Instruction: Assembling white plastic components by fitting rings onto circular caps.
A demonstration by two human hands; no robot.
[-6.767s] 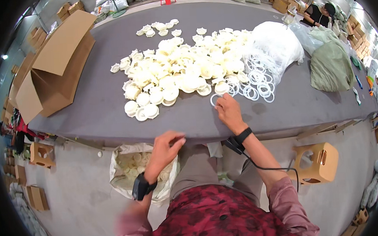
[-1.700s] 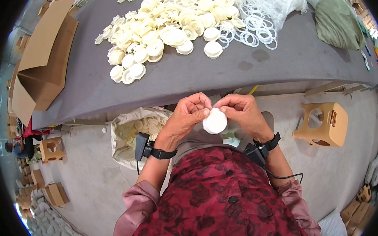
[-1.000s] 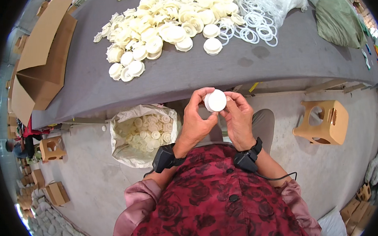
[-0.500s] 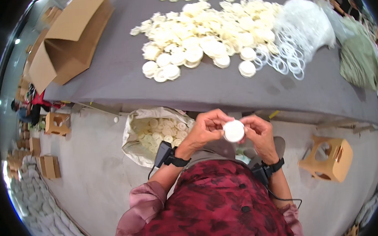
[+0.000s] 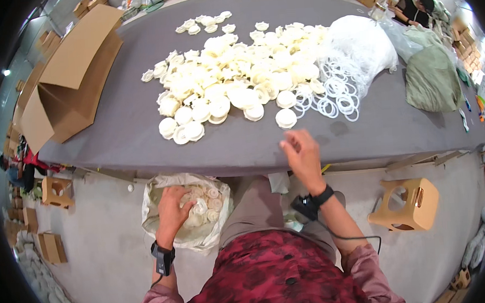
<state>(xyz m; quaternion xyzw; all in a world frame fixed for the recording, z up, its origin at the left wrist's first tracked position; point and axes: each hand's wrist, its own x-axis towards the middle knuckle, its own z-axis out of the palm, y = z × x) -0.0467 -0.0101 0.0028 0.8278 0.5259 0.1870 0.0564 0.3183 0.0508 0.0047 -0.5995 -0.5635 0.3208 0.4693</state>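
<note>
My left hand (image 5: pixel 171 210) is over the left part of an open white woven sack (image 5: pixel 148 193), its thumb and fingers apart, with nothing visible in them. Inside the sack lie many pale round plastic caps (image 5: pixel 208 201). My right hand (image 5: pixel 302 154) hovers at the table's front edge, fingers loosely curved and apart, holding nothing that I can see. Just beyond its fingertips a single cream cap (image 5: pixel 286 118) lies on the table. Behind that spreads a large heap of cream caps (image 5: pixel 238 77). Translucent white rings (image 5: pixel 336 98) lie loose at the heap's right side.
The table has a grey cover (image 5: pixel 242 151). An open cardboard box (image 5: pixel 76 61) stands at its left; a clear plastic bag (image 5: pixel 363 44) and green cloth bundle (image 5: pixel 432 79) sit at its right. A tan stool (image 5: pixel 412 205) stands on the floor. Another person (image 5: pixel 414 10) is at far right.
Both hands were together around one white cap. They have separated: the left went down-left to the sack, the right forward toward the table. The cap is out of sight. The view has shifted.
</note>
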